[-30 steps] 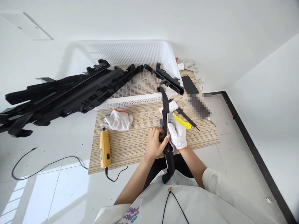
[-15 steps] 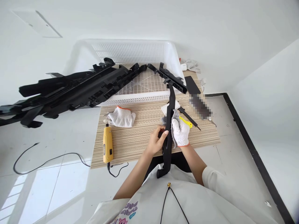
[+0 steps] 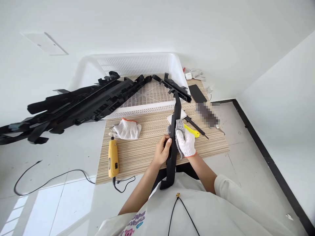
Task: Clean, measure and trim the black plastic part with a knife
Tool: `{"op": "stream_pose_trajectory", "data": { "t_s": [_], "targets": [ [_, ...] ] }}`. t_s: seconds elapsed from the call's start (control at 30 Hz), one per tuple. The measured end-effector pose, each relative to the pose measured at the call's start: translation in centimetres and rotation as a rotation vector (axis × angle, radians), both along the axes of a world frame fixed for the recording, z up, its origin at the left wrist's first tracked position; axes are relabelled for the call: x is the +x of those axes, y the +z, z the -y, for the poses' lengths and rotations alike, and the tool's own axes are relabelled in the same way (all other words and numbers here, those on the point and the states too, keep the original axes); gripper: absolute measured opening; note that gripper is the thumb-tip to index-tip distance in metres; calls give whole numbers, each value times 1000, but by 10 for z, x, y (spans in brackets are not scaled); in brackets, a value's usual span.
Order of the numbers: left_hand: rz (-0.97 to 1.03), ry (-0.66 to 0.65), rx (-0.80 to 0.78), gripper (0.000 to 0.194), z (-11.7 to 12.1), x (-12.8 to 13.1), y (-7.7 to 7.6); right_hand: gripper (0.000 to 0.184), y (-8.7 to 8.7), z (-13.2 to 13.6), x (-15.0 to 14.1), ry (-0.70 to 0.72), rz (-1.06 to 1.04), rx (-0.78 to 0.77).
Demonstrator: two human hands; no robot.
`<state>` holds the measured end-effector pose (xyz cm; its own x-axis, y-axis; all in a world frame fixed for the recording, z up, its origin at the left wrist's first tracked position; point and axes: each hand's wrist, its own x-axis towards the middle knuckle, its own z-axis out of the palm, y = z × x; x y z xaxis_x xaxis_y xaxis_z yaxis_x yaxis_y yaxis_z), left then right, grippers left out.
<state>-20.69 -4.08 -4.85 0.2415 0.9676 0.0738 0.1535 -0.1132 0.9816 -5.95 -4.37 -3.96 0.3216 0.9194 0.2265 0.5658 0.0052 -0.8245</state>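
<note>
A long black plastic trim part (image 3: 173,154) stands lengthwise in front of me, its near end against my shirt and its far end by the basket. Bare, my left hand (image 3: 162,150) grips its left side at mid-length, thumb on top. My right hand (image 3: 186,142), in a white knit glove with an orange cuff, presses a grey cloth (image 3: 179,126) against the part's right side. Some of the cloth shows on the left side too. Just beyond the glove lies a yellow-handled tool (image 3: 192,131), partly covered.
A white plastic basket (image 3: 142,110) holds several black trim parts (image 3: 98,98), which stick out far left. On the striped table (image 3: 137,154) lie a yellow rotary tool (image 3: 113,159), a white glove (image 3: 126,128), a black caliper (image 3: 195,126) and a dark flat object (image 3: 197,93).
The view has tilted up a little, so everything sits lower. The cloth and gloved hand have shifted slightly along the part; my left hand keeps its grip.
</note>
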Motion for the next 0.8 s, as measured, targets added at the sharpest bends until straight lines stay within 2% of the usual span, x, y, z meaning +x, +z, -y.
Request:
{"op": "stream_pose_trajectory", "data": {
  "t_s": [0.23,0.33,0.43,0.63,0.73,0.8],
  "targets": [
    [-9,34,-29,51,-3,0,-1,33,9,-1,-3,128,-72,-137],
    [4,55,-40,54,-3,-1,-3,38,15,-3,-5,252,-175,-233],
    [12,86,-55,54,-1,-1,-4,26,16,-4,-5,358,-231,-259],
    [-4,127,-49,57,1,-2,-6,36,9,-6,-1,312,-131,-244],
    [4,160,-24,57,0,-2,-7,29,10,-4,1,370,-213,-232],
    [28,208,-15,59,-1,-1,-6,33,14,-2,2,425,-270,-268]
  ]
}}
